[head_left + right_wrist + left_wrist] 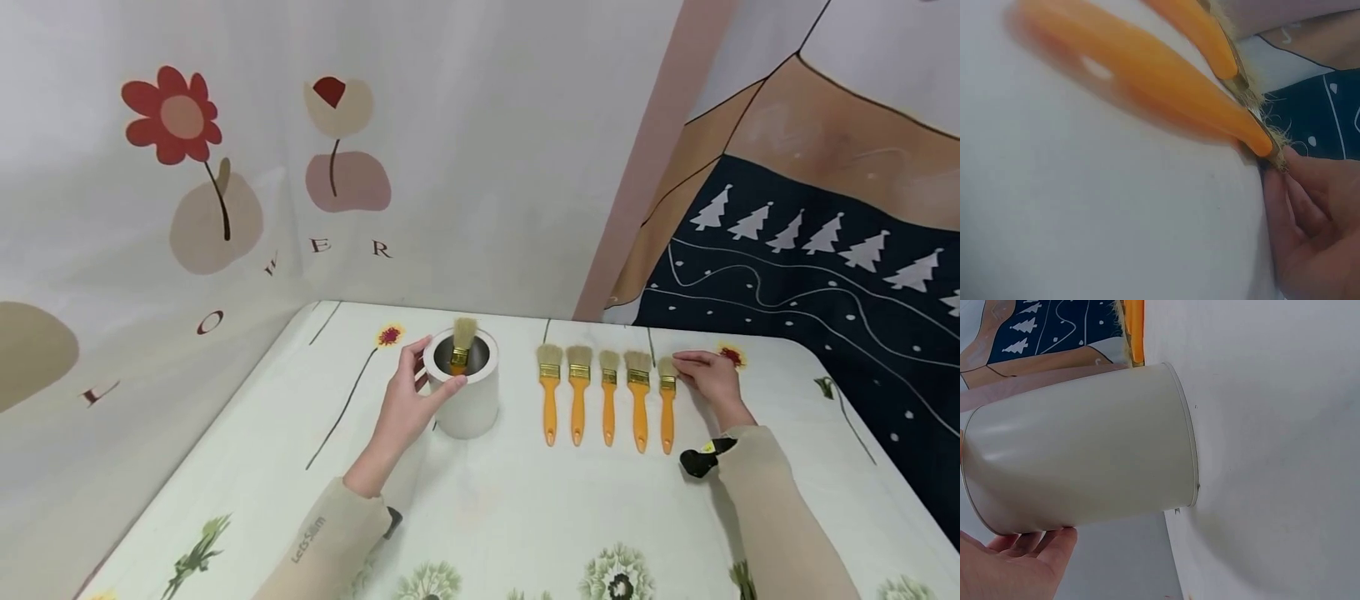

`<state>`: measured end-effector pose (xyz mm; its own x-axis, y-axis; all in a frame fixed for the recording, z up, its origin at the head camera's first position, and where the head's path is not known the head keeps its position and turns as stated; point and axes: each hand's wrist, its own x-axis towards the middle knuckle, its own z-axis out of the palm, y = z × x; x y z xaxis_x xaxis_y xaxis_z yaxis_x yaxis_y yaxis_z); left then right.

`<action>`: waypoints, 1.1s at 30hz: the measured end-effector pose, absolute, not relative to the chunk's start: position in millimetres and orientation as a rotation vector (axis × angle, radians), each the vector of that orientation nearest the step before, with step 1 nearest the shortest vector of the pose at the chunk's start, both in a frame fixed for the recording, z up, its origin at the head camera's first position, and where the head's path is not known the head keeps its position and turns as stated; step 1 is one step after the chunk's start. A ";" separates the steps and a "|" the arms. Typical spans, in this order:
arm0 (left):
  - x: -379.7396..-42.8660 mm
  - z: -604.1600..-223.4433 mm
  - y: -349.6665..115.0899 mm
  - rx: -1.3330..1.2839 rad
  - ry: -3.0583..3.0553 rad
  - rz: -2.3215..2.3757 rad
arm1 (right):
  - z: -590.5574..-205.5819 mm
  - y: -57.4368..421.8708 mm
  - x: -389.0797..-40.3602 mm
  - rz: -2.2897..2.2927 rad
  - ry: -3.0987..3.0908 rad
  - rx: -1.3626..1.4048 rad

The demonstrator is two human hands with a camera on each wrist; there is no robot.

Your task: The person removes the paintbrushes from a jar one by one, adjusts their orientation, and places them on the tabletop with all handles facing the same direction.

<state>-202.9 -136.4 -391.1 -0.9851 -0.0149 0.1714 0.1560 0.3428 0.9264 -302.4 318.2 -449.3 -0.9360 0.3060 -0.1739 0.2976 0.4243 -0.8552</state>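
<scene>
A white cylindrical canister [468, 410] stands upright on the table, with one paintbrush [465, 335] in it, bristles up above the rim. My left hand [405, 404] grips the canister near the top, thumb on the near side and fingers round the left side; in the left wrist view the canister [1079, 450] hides part of the fingers. My right hand [708, 382] pinches the bristle end of the rightmost orange-handled paintbrush [667, 412], which lies on the table. The right wrist view shows thumb and finger at the bristle tips of that paintbrush [1166, 90].
Several more orange-handled paintbrushes [577, 400] lie in a row left of the right hand, bristles pointing away from me. The table has a white flower-printed cloth [510, 517]. A printed curtain [480, 167] hangs behind the table's far edge.
</scene>
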 end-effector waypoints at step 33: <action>-197.0 -399.8 -155.6 -0.066 -2.472 -1.711 | -468.1 304.4 -314.5 1.841 -2.646 -0.623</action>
<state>-197.0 -155.6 -399.8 -0.9901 -0.0400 0.1348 0.1121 0.3543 0.9284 -314.5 304.4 -468.1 -0.9184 0.2251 -0.3255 0.3835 0.3028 -0.8725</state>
